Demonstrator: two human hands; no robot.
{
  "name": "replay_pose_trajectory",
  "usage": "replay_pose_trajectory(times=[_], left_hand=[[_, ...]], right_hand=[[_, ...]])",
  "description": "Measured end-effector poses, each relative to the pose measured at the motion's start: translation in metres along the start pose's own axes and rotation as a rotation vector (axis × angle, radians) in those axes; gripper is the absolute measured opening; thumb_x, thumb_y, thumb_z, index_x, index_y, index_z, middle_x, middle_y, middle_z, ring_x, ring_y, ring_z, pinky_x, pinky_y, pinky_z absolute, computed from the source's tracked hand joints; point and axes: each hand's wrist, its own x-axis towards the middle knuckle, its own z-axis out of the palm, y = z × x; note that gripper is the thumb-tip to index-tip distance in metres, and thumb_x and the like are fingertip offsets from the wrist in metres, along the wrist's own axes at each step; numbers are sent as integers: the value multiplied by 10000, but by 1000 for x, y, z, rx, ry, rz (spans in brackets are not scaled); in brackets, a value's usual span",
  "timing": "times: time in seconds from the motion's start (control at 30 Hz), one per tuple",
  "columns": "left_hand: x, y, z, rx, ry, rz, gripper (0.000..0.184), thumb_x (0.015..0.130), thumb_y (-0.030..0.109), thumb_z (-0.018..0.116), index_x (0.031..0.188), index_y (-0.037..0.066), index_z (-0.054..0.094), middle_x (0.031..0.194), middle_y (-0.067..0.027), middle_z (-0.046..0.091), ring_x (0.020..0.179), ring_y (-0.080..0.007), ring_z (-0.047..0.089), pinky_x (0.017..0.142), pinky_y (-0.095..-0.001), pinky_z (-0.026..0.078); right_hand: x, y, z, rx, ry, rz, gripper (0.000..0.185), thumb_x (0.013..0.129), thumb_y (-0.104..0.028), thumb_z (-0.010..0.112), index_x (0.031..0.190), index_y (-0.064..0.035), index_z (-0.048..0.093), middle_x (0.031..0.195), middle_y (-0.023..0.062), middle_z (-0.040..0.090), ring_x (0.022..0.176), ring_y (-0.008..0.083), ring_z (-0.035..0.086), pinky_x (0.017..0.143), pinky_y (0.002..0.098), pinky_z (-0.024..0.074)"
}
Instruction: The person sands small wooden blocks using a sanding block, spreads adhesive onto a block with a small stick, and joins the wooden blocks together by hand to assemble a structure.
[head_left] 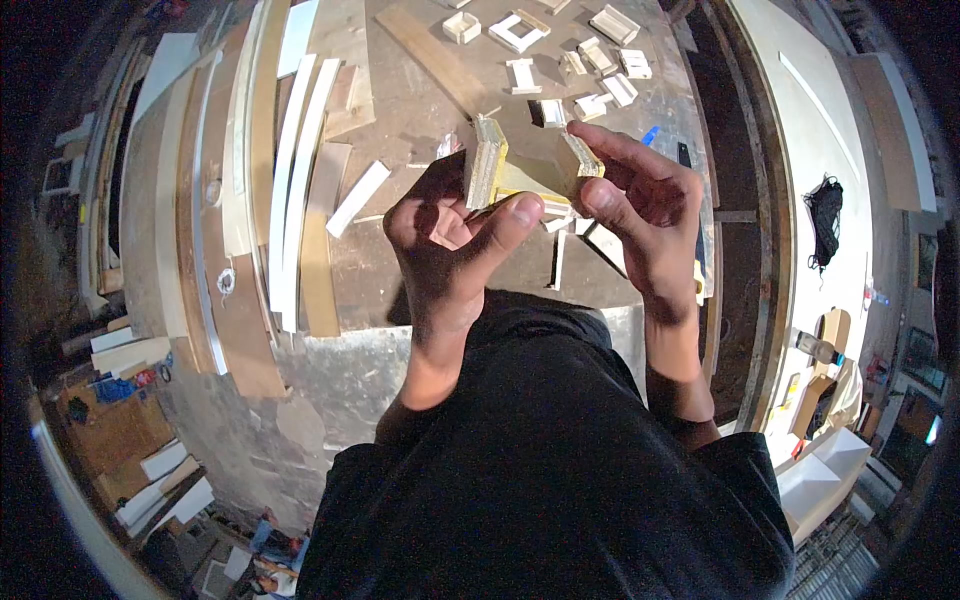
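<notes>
A small U-shaped piece of joined boards (537,177), with raw layered ends and yellowish edges, is held up between both hands. My left hand (447,222) grips its left side, the thumb along the lower edge and the fingers behind, partly hidden. On the other side my right hand (655,205) holds the right upright between thumb and forefinger. Beyond the hands, several similar small board pieces (520,76) lie on the brown worktable (425,120). A short white strip (358,198) lies to the left of my left hand.
Long boards and strips (300,190) lie along the table's left side. On the right, a pale panel (800,110) carries a black tangled item (825,222). A blue object (650,135) and a dark flat tool (684,155) sit past my right hand. White offcuts (165,490) rest at lower left.
</notes>
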Motion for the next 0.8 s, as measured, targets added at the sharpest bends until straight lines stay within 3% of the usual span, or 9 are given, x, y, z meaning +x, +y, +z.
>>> replay_pose_trajectory(times=[0.03, 0.17, 0.23, 0.8], left_hand=[[0, -1, 0, -9, -2, 13, 356, 794, 5, 763, 1109, -63, 612, 1040, -124, 674, 950, -187, 655, 870, -326, 536], [-2, -1, 0, -10, 5, 23, 356, 786, -7, 765, 1103, -66, 614, 1046, -125, 675, 966, -194, 657, 882, -337, 539], [-2, 0, 0, -2, 13, 11, 365, 779, -5, 774, 1100, -65, 612, 1048, -127, 674, 967, -198, 658, 881, -340, 542], [-2, -6, -6, 23, 31, 49, 407, 800, 22, 754, 1157, -92, 596, 1050, -145, 673, 956, -192, 653, 877, -330, 529]], right_hand=[[0, 0, -1, -40, -13, 17, 521, 837, -176, 774, 1242, 99, 596, 1096, 155, 688, 940, 158, 656, 832, 278, 514], [0, 2, 0, -28, -9, -18, 506, 844, -169, 766, 1236, 103, 599, 1090, 153, 688, 925, 150, 653, 825, 275, 513], [0, 3, 2, 35, 27, -4, 392, 819, -34, 774, 1178, 65, 650, 958, 93, 690, 840, 116, 634, 741, 258, 562], [0, 1, 2, 49, -3, -30, 395, 804, -37, 786, 1164, 63, 656, 1087, 111, 683, 886, 124, 623, 758, 270, 563]])
